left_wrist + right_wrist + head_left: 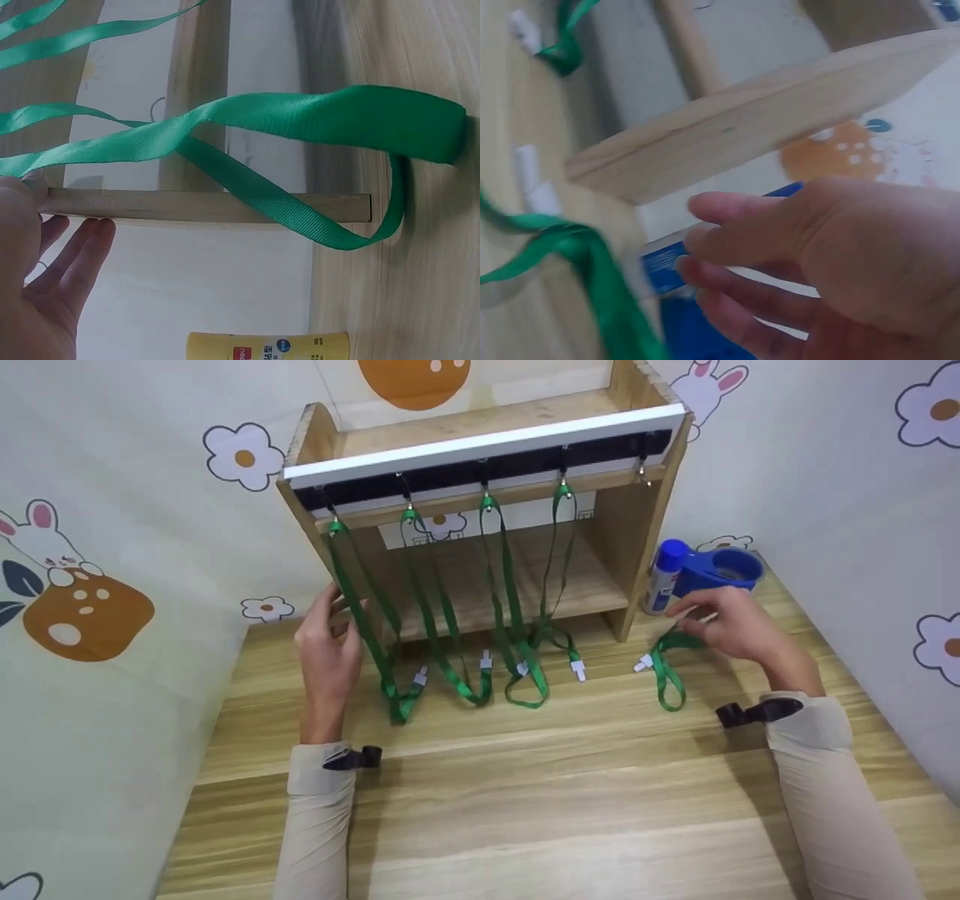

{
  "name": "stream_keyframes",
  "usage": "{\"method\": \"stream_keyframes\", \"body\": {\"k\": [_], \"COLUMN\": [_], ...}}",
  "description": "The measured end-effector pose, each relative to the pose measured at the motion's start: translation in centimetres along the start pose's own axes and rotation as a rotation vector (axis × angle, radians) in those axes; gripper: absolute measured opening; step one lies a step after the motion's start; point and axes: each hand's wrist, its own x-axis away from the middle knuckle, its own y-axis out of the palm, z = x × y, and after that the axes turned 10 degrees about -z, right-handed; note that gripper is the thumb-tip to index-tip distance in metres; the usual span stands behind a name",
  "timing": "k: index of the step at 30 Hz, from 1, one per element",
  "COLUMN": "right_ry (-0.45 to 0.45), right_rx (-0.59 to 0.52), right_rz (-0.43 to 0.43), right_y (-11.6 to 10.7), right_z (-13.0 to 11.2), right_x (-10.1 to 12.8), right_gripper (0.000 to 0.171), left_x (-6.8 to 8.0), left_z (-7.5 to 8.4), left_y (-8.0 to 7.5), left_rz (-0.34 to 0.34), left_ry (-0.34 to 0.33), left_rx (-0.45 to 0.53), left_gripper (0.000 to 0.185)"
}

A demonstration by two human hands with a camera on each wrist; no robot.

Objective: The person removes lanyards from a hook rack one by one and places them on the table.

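Observation:
A wooden shelf (628, 540) carries a rail of hooks (487, 441). Several green lanyards hang from them, their loops trailing on the table. My left hand (330, 649) stands at the shelf's left side panel with fingers straight, its thumb touching the leftmost lanyard (369, 624). In the left wrist view that strap (300, 120) twists past my left hand (45, 277). A loose green lanyard (664, 679) with a white clip (643, 663) lies on the table at right. My right hand (721, 622) hovers over its upper end, fingers loosely extended (727, 206) beside the strap (592, 262).
The rightmost hook (643, 472) is bare. A blue tape dispenser (721, 568) and a white-and-blue can (664, 576) stand right of the shelf, just behind my right hand. A yellow bottle (270, 346) shows in the left wrist view. Walls close in on both sides.

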Motion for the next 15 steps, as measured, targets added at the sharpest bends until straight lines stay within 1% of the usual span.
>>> {"method": "stream_keyframes", "body": {"k": [4, 7, 10, 15], "right_ry": [0.019, -0.022, -0.093, -0.209], "right_rx": [-0.060, -0.104, -0.120, -0.109], "right_rz": [0.118, 0.176, 0.194, 0.188], "right_y": [-1.0, -0.8, 0.2, 3.0], "right_z": [-2.8, -5.2, -7.1, -9.3], "right_x": [0.7, 0.8, 0.4, -1.2], "right_gripper": [0.015, 0.014, 0.014, 0.013], "left_x": [0.1, 0.2, 0.1, 0.0], "left_z": [0.0, 0.0, 0.0, -0.2], "left_y": [-0.1, -0.2, -0.1, 0.0], "left_rz": [-0.001, -0.007, -0.007, 0.009], "left_ry": [-0.017, -0.034, -0.034, 0.027], "left_rx": [0.003, -0.004, -0.009, 0.018], "left_gripper": [0.046, 0.047, 0.047, 0.045]}}
